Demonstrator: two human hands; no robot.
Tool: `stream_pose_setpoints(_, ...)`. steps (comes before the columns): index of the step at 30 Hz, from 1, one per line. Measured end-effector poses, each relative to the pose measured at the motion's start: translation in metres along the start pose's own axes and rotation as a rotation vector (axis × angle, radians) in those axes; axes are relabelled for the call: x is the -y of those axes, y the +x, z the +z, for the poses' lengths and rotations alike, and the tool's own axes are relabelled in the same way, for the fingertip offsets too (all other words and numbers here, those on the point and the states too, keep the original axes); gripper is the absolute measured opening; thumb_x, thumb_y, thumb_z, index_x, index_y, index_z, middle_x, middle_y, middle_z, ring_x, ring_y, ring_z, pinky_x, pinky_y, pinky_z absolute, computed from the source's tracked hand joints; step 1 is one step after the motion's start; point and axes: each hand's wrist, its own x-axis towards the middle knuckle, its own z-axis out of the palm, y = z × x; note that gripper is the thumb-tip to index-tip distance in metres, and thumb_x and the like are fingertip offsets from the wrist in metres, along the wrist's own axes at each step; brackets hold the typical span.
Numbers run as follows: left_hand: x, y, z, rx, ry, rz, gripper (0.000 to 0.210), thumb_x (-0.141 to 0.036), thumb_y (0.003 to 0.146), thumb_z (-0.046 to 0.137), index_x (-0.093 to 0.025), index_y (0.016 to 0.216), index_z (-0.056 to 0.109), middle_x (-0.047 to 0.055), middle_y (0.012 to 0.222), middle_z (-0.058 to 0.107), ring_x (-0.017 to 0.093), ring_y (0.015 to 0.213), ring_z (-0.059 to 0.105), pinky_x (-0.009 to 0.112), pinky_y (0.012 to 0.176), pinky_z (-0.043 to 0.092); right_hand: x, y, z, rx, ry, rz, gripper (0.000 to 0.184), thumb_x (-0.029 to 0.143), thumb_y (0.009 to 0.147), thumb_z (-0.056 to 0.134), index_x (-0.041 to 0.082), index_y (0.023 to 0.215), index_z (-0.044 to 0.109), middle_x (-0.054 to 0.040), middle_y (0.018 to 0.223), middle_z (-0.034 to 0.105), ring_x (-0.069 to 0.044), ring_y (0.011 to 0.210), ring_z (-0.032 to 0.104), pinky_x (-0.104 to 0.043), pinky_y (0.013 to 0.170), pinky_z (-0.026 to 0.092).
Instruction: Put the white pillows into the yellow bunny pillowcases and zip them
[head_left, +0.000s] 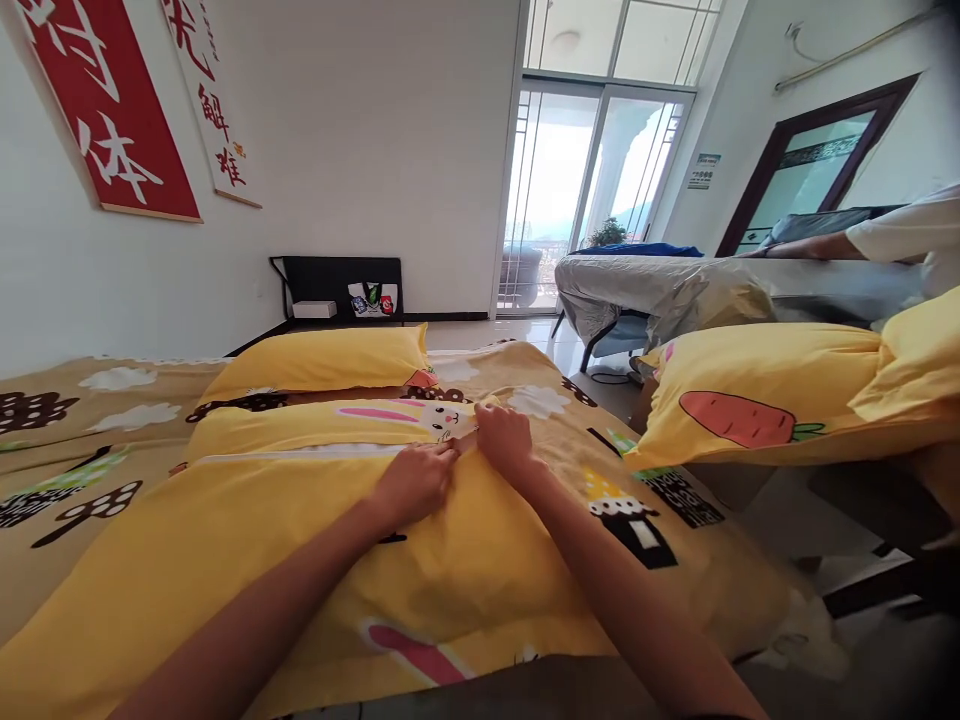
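A yellow pillowcase [285, 530] with a printed rabbit lies across the bedding in front of me, a pale zipper line [300, 453] running along it. My left hand [416, 478] is closed on its cloth beside the zipper line, fingers pressed together. Just to the right, my right hand [504, 440] pinches the same pillowcase near the zipper's right end. Whether a zipper pull sits between those fingers is hidden. Behind it lies another yellow pillow [322, 358] with a carrot print at its corner.
Tan patterned bedding [637, 500] spreads underneath. Yellow pillows with a carrot print [739, 417] are stacked at right. Beyond them stands a plastic-covered table [637, 280], where another person's arm [814, 245] rests. A black bench [322, 275] stands by the wall.
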Motion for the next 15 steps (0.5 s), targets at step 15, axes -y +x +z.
stream_pose_setpoints(15, 0.026, 0.031, -0.009, -0.029, -0.1, 0.109, 0.04, -0.015, 0.09, 0.034, -0.018, 0.125, 0.052, 0.01, 0.129, 0.057, 0.02, 0.125, 0.047, 0.036, 0.106, 0.035, 0.022, 0.032, -0.001, -0.047, 0.022, 0.027, 0.03, 0.01, 0.089, 0.037, 0.014, 0.104, 0.063, -0.0151, 0.103, 0.065, -0.023, 0.097, 0.063, -0.028, 0.071, 0.043)
